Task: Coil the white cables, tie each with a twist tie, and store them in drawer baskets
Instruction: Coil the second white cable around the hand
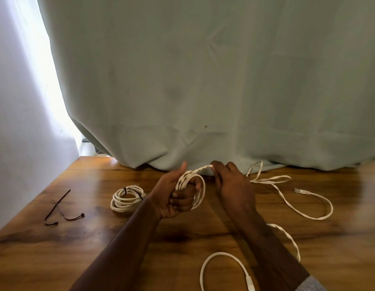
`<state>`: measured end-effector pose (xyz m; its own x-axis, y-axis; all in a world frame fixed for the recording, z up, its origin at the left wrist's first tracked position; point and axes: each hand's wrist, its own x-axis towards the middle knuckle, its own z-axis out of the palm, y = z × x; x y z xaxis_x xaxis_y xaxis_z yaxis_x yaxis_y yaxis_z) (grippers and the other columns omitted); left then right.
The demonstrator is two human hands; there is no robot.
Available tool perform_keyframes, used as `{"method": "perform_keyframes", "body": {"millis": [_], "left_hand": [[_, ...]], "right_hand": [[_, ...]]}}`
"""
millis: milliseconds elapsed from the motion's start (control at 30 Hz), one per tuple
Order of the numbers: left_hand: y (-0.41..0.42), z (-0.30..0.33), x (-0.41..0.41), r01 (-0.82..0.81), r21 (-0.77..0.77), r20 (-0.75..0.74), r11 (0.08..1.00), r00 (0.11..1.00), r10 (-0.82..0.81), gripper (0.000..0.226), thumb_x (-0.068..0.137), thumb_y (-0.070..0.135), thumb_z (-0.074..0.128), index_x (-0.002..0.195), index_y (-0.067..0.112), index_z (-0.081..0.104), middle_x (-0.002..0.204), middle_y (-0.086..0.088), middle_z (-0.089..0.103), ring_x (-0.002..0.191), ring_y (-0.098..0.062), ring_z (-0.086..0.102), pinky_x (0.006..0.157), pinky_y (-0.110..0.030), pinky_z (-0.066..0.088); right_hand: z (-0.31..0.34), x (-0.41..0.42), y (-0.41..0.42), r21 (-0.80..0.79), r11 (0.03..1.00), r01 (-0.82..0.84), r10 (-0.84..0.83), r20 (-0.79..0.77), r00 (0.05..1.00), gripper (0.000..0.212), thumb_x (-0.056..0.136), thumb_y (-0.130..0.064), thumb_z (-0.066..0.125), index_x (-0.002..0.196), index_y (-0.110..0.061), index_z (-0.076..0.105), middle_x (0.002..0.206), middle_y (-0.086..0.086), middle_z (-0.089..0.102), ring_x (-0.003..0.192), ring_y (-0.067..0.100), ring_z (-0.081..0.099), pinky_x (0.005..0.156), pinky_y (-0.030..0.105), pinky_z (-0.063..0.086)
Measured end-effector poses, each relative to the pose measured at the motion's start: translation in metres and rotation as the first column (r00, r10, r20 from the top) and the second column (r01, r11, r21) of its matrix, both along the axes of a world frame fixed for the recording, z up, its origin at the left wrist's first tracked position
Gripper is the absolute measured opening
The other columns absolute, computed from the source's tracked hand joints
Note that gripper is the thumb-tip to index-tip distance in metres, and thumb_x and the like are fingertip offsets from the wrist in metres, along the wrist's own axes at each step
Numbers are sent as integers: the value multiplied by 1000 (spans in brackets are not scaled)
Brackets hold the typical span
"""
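Beside the tied white round-cable coil (127, 198), left hand (174, 198) grips flat white cable loops (193, 185); right hand (230, 181) pinches the feed; loops may spring loose if that grip slackens.

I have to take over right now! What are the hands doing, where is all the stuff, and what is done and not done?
Left hand grips the half-wound flat cable coil. Right hand pinches the strand feeding it.
The loose tail trails right across the wooden table.
Done: one tied coil lies left of the hands.
Left: finish winding and tie it with one of the dark ties at far left. Then coil the round cable at the near edge. No drawer baskets in view.
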<state>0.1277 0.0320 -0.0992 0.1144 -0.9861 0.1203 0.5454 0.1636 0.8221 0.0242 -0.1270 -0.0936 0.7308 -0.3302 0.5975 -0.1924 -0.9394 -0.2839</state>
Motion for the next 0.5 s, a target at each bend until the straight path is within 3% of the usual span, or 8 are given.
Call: {"method": "perform_keyframes", "body": {"millis": [67, 133, 200, 300, 367, 400, 500], "left_hand": [[2, -1, 4, -40, 2, -30, 999, 999, 40, 65, 99, 56, 27, 94, -1, 56, 45, 3, 28, 34, -9, 20, 39, -20, 19], [3, -2, 6, -80, 24, -19, 996, 997, 80, 51, 99, 44, 31, 92, 1, 57, 46, 5, 34, 34, -8, 23, 39, -21, 19], [3, -2, 4, -127, 101, 57, 987, 991, 121, 43, 100, 37, 33, 88, 5, 59, 45, 6, 36, 34, -7, 22, 39, -21, 17], [2, -2, -3, -202, 153, 162, 968, 971, 177, 49, 105, 40, 30, 86, 6, 59, 46, 5, 30, 38, -10, 15, 39, -22, 16], [1, -2, -6, -249, 168, 189, 954, 958, 216, 55, 106, 44, 28, 84, 5, 59, 45, 4, 28, 37, -11, 13, 40, -24, 14], [0, -2, -7, -269, 180, 199, 946, 952, 233, 57, 105, 47, 28, 82, 5, 59, 44, 3, 27, 37, -10, 14, 41, -24, 13], [-3, -4, -8, -308, 199, 218, 930, 939, 265, 60, 103, 52, 30, 79, 7, 60, 45, 2, 26, 35, -9, 16, 41, -24, 13]], "right_hand": [[2, -3, -3, 11, 1000, 17, -18, 71, 997, 28, 104, -29, 46, 128, -22, 60, 104, 9, 63, 81, 26, 64, 62, 27, 45], [3, -5, -5, 0, 1000, 29, -28, 137, 990, 26, 103, -25, 51, 125, -19, 63, 100, 11, 65, 75, 26, 65, 60, 25, 43], [1, -5, -4, -44, 998, 52, -44, 169, 985, 23, 101, -25, 55, 121, -19, 65, 95, 10, 66, 67, 24, 63, 56, 23, 39], [1, -5, -3, -93, 992, 86, -69, 166, 984, 20, 100, -28, 57, 116, -21, 67, 94, 8, 68, 66, 24, 63, 55, 23, 38], [2, -4, -4, -120, 985, 123, -114, 83, 990, 23, 99, -30, 58, 117, -22, 69, 105, 9, 69, 84, 28, 66, 64, 30, 47], [3, -4, -4, -138, 981, 138, -134, 39, 990, 25, 97, -31, 60, 119, -23, 69, 115, 9, 68, 98, 30, 66, 76, 39, 52], [7, -5, 2, -231, 970, 74, -80, -15, 997, 36, 89, -29, 68, 125, -30, 66, 140, 3, 58, 128, 28, 55, 106, 58, 38]]}}
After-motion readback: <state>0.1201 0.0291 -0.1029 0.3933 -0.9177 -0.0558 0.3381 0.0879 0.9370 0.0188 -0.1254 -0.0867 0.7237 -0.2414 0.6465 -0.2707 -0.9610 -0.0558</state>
